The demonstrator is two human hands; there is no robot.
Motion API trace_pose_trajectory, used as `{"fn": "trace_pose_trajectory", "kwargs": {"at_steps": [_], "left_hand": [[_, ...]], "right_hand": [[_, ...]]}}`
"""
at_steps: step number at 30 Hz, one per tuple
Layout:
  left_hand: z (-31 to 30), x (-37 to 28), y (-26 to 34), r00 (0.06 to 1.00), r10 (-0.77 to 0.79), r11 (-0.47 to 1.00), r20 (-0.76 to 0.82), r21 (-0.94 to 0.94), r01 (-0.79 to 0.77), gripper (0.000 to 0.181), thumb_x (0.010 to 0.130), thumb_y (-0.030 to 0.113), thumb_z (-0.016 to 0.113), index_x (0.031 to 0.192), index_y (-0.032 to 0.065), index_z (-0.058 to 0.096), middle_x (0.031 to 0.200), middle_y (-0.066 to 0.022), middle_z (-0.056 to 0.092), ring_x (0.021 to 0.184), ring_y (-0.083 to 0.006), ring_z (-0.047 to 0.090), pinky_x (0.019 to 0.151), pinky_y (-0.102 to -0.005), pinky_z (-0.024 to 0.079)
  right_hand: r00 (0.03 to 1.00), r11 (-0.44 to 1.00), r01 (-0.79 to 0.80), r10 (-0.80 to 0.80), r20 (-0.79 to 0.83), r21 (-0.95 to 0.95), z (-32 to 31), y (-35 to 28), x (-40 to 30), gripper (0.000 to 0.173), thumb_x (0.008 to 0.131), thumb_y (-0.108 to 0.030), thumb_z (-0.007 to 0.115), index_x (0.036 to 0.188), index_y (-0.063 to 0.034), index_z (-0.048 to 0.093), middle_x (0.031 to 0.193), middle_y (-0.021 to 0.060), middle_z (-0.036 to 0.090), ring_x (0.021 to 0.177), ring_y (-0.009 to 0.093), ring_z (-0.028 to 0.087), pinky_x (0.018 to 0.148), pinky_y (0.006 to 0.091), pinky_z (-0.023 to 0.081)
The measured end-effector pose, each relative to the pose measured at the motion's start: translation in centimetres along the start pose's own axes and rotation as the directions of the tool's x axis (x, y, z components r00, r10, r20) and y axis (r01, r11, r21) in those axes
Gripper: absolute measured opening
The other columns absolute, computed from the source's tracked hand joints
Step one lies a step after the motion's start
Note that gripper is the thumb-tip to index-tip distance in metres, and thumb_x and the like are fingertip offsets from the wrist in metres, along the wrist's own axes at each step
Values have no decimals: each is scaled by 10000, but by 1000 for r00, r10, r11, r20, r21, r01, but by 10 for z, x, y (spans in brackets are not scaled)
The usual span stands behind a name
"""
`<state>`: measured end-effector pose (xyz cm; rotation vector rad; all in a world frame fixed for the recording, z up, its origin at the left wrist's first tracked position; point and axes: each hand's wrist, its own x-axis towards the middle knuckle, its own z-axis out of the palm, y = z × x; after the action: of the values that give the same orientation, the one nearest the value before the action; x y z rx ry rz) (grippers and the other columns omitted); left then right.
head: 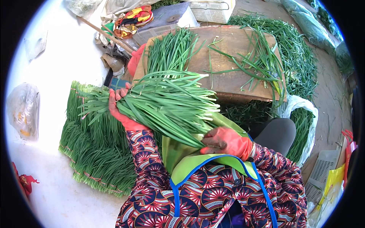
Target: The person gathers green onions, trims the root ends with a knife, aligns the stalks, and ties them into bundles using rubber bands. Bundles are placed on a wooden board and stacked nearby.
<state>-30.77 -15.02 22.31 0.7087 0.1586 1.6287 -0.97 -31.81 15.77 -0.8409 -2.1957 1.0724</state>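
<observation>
A large bunch of garlic chives lies across my lap in front of the wooden board, its pale cut ends towards the right. My left hand, in a red rubber glove, grips the bunch near its leafy tips. A thin band shows on the leaves just beside those fingers. My right hand, gloved the same way and stained dark, has its fingers curled on the lowest stalks near their cut ends. Below the bunch is a green apron with blue edging.
A wooden board bears a pile of chives and loose leaves. Banded bunches are stacked at my left. Leaf trimmings heap beyond the board. A white plastic bag hangs near a grey rounded object; crates stand behind.
</observation>
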Motion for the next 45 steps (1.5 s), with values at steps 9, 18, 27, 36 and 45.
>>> {"fn": "trace_pose_trajectory", "kwargs": {"at_steps": [9, 18, 27, 36, 45], "left_hand": [[-6, -2, -2, 994, 73, 996, -86, 51, -69, 242, 947, 147, 460, 718, 104, 395, 662, -19, 384, 698, -142, 421, 1030, -350, 385], [-1, 1, -1, 999, 26, 1000, -48, -10, -27, 263, 963, 153, 455, 708, 102, 413, 662, -12, 396, 704, -143, 412, 1036, -349, 343], [-2, 0, 4, 996, 90, 996, -13, 0, -90, 241, 956, 165, 444, 720, 117, 431, 670, 6, 429, 715, -141, 444, 1022, -370, 368], [91, -7, -30, 965, -49, 997, 257, 74, 31, 51, 924, 109, 519, 878, 91, 508, 691, 13, 485, 825, -178, 530, 1104, -459, 312], [175, 3, -97, 785, -282, 876, 552, 482, -25, 380, 791, 182, 726, 1125, 58, 596, 1027, -81, 652, 934, -174, 616, 986, -412, 422]], "right_hand": [[914, 994, -87, 106, -392, 67, 31, 23, 16, 330, 885, -239, 601, 1165, -65, 591, 977, 166, 668, 847, 346, 646, 705, 406, 521], [910, 899, -247, 87, -405, -361, 25, 19, 65, 180, 826, -257, 640, 903, -99, 679, 736, 114, 618, 657, 311, 625, 566, 426, 482], [748, 206, -492, 596, -290, -846, -22, 142, -79, 267, 784, -269, 638, 968, -76, 637, 774, 89, 662, 702, 252, 677, 566, 381, 504], [830, 939, -46, -153, -536, -340, -97, -26, 42, 1295, 550, -564, 851, 1483, 25, 174, 1471, 264, 324, 1342, 421, 349, 1110, 457, 297], [710, 970, 188, -244, -660, -156, -105, -50, 87, 772, 571, -227, 839, 1208, -51, 440, 1015, 194, 603, 940, 402, 599, 804, 434, 493]]}}
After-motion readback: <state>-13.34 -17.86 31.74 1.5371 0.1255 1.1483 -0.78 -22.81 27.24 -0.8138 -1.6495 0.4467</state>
